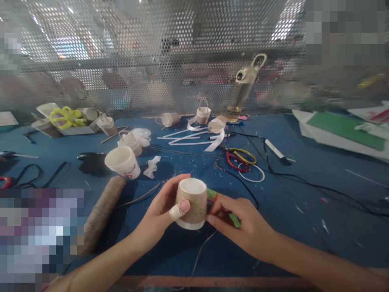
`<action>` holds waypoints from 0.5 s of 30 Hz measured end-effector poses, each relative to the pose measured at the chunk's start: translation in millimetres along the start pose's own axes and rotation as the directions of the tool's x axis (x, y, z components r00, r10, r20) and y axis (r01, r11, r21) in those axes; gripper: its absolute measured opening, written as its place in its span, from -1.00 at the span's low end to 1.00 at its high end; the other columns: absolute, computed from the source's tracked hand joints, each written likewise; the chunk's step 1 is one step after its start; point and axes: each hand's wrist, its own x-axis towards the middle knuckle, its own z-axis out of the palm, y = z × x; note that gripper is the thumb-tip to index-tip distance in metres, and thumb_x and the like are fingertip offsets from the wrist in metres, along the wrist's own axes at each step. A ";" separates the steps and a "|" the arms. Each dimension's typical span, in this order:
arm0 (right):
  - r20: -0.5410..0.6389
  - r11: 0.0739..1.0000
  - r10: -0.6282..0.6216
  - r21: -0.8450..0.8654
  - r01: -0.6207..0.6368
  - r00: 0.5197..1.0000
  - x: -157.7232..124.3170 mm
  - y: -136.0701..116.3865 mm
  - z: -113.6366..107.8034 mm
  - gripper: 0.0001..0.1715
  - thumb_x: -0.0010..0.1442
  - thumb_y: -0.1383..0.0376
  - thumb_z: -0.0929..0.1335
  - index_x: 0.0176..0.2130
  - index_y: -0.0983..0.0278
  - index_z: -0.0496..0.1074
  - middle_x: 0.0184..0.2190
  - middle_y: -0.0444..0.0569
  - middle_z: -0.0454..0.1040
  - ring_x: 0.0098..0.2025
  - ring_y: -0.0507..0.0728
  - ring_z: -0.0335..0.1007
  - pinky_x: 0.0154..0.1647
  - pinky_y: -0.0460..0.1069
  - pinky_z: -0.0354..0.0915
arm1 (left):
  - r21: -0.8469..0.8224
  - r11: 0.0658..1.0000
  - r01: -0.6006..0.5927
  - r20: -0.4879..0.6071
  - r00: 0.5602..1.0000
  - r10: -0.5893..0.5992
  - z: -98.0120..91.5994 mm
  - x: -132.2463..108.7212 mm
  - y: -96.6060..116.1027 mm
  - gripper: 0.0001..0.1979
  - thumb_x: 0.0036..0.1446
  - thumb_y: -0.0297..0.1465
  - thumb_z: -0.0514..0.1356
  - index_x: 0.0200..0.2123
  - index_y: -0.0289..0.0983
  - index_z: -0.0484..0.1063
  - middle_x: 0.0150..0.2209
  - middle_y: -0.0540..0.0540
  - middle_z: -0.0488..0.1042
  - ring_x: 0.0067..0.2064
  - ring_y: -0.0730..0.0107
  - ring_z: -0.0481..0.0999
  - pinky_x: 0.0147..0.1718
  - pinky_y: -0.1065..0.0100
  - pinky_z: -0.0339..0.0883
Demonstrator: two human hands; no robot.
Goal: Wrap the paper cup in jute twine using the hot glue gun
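A small white cup (191, 205) wrapped in brown twine is held above the blue table, with white showing at its top and lower edge. My left hand (165, 207) grips it from the left, a bandage-like wrap on the thumb. At the cup's right side, my right hand (243, 223) is closed with its fingertips against the wrapping. A green and orange thing (234, 220) shows between and behind those fingers; its kind is mostly hidden. Loose twine (199, 255) hangs below the cup toward the table's front edge. A thick roll of twine (105, 209) lies to the left.
A white paper cup (123, 162) stands beyond the roll. Small twine baskets (203, 114), white strips (185, 138) and a bottle (240, 97) are at the back by a perforated metal screen (194, 48). Coloured wire loops (237, 160) and a black cord (304, 180) lie right.
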 end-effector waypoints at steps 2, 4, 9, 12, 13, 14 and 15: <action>-0.009 1.000 -0.003 -0.013 0.003 1.000 0.1 1.0 1.1 -0.74 0.29 0.25 0.36 -0.43 0.22 0.30 -0.61 -0.26 0.23 -0.58 -0.03 0.13 -0.54 -0.09 0.07 | -0.019 1.000 0.002 0.012 1.000 -0.002 1.6 -0.8 0.3 -0.54 0.19 -0.23 0.33 0.16 0.00 0.46 0.13 -0.09 0.49 0.17 0.07 0.40 0.11 0.22 0.28; -0.006 1.000 -0.006 -0.012 0.006 1.000 0.6 1.9 2.8 -0.73 0.30 0.25 0.36 -0.44 0.21 0.28 -0.61 -0.26 0.22 -0.58 -0.03 0.12 -0.54 -0.09 0.07 | -0.037 0.999 0.010 0.032 0.999 -0.009 4.5 -1.1 0.9 -0.49 0.13 -0.23 0.38 0.16 0.04 0.44 0.10 -0.06 0.48 0.11 0.11 0.43 0.05 0.26 0.32; 0.001 0.998 -0.044 -0.046 0.044 0.999 0.8 3.8 4.6 -0.75 0.32 0.27 0.35 -0.41 0.22 0.30 -0.62 -0.28 0.22 -0.60 -0.04 0.11 -0.55 -0.09 0.07 | -0.027 0.999 0.031 -0.001 1.000 -0.031 10.6 -0.9 4.7 -0.39 -0.01 -0.33 0.47 0.12 0.06 0.44 0.00 -0.03 0.50 -0.01 0.18 0.47 -0.05 0.28 0.36; -0.034 0.986 -0.130 -0.111 0.126 0.991 -0.3 4.8 0.1 -0.85 0.33 0.25 0.36 -0.30 0.24 0.43 -0.54 -0.22 0.34 -0.57 -0.04 0.21 -0.52 -0.10 0.15 | -0.087 0.996 0.037 -0.067 0.997 -0.043 8.5 0.2 9.6 -0.40 0.01 -0.27 0.46 0.15 -0.02 0.45 0.05 -0.09 0.53 0.06 0.08 0.48 0.01 0.21 0.35; -0.038 0.978 -0.162 -0.136 0.156 0.986 -0.5 5.3 -2.3 -0.87 0.34 0.25 0.36 -0.25 0.25 0.46 -0.48 -0.19 0.39 -0.56 -0.04 0.23 -0.51 -0.10 0.17 | -0.128 0.991 0.051 -0.090 0.994 -0.062 7.2 0.7 11.5 -0.41 0.02 -0.25 0.44 0.15 -0.05 0.46 0.06 -0.12 0.54 0.08 0.04 0.48 0.03 0.18 0.35; -0.032 0.968 -0.190 -0.171 0.182 0.981 -0.5 5.8 -5.0 -0.88 0.35 0.25 0.35 -0.21 0.25 0.47 -0.42 -0.15 0.43 -0.56 -0.05 0.23 -0.52 -0.10 0.18 | -0.177 0.982 0.068 -0.112 0.990 -0.089 5.9 1.2 13.3 -0.43 0.04 -0.23 0.43 0.15 -0.08 0.47 0.07 -0.14 0.54 0.09 0.01 0.48 0.03 0.16 0.35; -0.018 0.954 -0.211 -0.221 0.202 0.977 -0.1 6.4 -7.7 -0.88 0.36 0.26 0.34 -0.19 0.25 0.46 -0.37 -0.13 0.45 -0.55 -0.05 0.24 -0.52 -0.10 0.18 | -0.228 0.970 0.089 -0.116 0.986 -0.118 4.7 1.8 14.8 -0.46 0.06 -0.22 0.41 0.13 -0.13 0.49 0.08 -0.18 0.55 0.11 -0.02 0.49 0.04 0.14 0.36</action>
